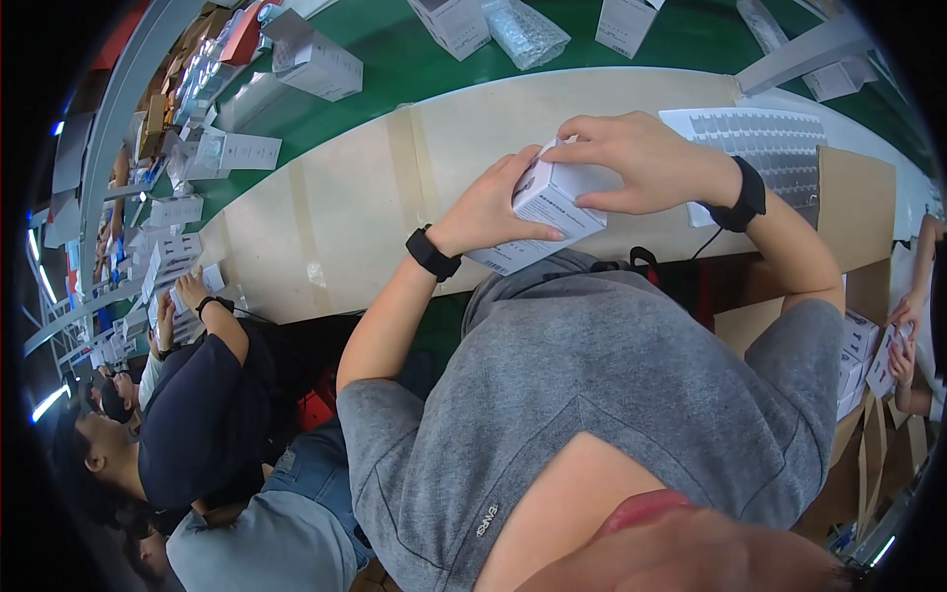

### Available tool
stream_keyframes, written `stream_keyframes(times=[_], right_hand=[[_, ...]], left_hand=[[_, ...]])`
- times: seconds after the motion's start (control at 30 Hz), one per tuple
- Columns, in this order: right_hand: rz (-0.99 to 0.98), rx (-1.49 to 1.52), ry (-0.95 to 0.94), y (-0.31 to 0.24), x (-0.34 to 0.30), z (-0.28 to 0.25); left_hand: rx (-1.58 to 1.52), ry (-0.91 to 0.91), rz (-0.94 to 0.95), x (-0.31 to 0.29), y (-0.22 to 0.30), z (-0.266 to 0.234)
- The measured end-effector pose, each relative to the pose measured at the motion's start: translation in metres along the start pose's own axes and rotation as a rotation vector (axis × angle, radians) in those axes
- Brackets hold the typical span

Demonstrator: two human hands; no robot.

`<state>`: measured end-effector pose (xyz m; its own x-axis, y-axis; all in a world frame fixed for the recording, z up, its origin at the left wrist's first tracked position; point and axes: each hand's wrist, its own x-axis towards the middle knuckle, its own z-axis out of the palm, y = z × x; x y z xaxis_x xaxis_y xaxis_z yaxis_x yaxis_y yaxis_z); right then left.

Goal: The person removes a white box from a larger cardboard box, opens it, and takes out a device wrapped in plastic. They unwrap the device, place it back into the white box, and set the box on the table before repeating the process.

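A white printed carton (562,197) is tilted at the near edge of the table, close to my body. My left hand (500,205) wraps its left side, with the thumb across the printed face. My right hand (636,163) lies over the top end of the carton, its fingers bent and touching the upper edge and the side. Part of the carton is hidden behind my fingers. Each wrist wears a black band.
White cartons (326,67) and a bubble-wrapped item (526,35) rest on the green conveyor (395,74) beyond the pale tabletop (345,187). At right lie a sheet of grey labels (760,143) and an open cardboard box (856,202). Co-workers handle cartons on both sides.
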<state>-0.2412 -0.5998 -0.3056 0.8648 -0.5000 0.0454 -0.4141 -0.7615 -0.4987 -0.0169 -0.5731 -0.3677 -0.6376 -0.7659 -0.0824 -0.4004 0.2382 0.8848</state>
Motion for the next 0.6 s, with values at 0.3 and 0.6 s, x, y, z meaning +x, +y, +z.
stream_keyframes(times=[0.3,0.6], right_hand=[[0.067,0.054,-0.067,0.004,0.007,0.014],[0.308,0.042,0.014,-0.012,0.001,0.039]], left_hand=[[0.020,-0.042,-0.079,0.003,-0.007,0.000],[0.142,-0.036,0.046,0.013,-0.019,0.013]])
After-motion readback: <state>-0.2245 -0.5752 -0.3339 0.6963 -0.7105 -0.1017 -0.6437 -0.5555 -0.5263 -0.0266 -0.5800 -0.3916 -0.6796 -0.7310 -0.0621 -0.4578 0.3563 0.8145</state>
